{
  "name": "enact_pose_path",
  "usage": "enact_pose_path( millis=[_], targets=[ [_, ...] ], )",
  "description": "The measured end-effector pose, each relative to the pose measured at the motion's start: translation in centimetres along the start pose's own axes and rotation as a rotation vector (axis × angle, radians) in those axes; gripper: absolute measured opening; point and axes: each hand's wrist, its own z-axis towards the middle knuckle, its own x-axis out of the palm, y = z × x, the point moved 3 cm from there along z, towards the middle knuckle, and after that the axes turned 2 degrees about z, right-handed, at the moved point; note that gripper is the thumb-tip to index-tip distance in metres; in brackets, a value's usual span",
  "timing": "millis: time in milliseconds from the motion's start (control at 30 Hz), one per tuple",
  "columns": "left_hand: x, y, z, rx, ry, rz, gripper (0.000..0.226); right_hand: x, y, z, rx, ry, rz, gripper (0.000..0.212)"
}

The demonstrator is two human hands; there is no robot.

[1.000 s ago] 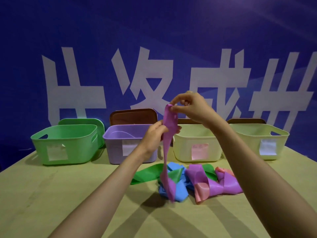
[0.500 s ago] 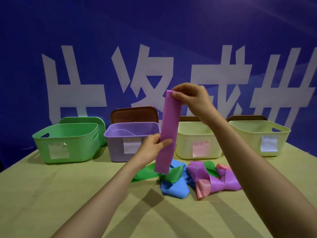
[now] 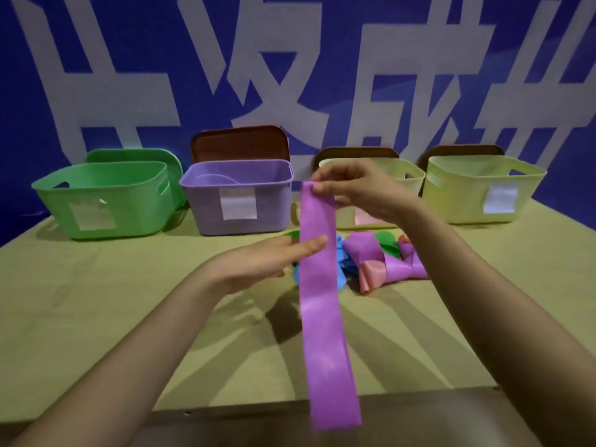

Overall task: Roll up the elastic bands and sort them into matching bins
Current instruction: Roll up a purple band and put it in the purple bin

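A long purple elastic band [image 3: 322,333] hangs straight down, its lower end past the table's front edge. My right hand [image 3: 358,191] pinches its top end in front of the bins. My left hand [image 3: 267,259] is lower, with straight fingers; one finger lies across the band's front. Behind the band a pile of loose bands [image 3: 380,259] in blue, green, purple and pink lies on the table. At the back stand a green bin [image 3: 106,195], a purple bin [image 3: 238,179] and two pale yellow bins, one with a pink label [image 3: 411,179], one with a white label [image 3: 467,188].
Lids lean behind the bins against a blue wall with white characters; the brown lid [image 3: 238,143] stands behind the purple bin. The wooden table [image 3: 80,301] ends at a front edge close to me.
The purple band has dropped from a short fold to its full length. My left hand let go of its grip and straightened its fingers. My right hand came lower with the band's top.
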Motion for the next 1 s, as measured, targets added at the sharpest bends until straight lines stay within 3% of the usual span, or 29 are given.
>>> enact_pose_path(
  millis=[67,133,200,400,567,767,1000],
  targets=[
    [-1.2,2.6,1.7,-0.026,-0.135,-0.035,0.027,1.6,-4.0,-0.5,0.09,0.033,-0.038,0.019],
    [-2.5,4.7,3.6,-0.031,-0.33,-0.083,0.042,2.8,-7.1,-0.5,0.131,0.004,-0.042,0.02],
    [-3.2,5.8,5.2,0.007,-0.41,-0.124,0.034,3.1,-8.7,-0.2,0.118,-0.07,-0.011,0.017],
    [-3.8,5.4,7.7,0.098,-0.455,-0.148,0.003,2.6,-9.8,1.0,0.083,-0.222,0.068,0.025],
    [-3.3,6.8,8.5,0.101,-0.49,-0.281,0.005,2.9,-11.2,0.0,0.138,-0.211,0.193,0.022],
    [-2.6,7.8,8.9,0.165,-0.551,-0.377,0.012,3.5,-11.5,-0.1,0.1,-0.25,0.181,0.017],
    [-2.3,7.6,8.3,0.099,-0.492,-0.448,0.012,4.0,-11.1,-0.3,0.051,-0.225,0.205,0.018]
  ],
)
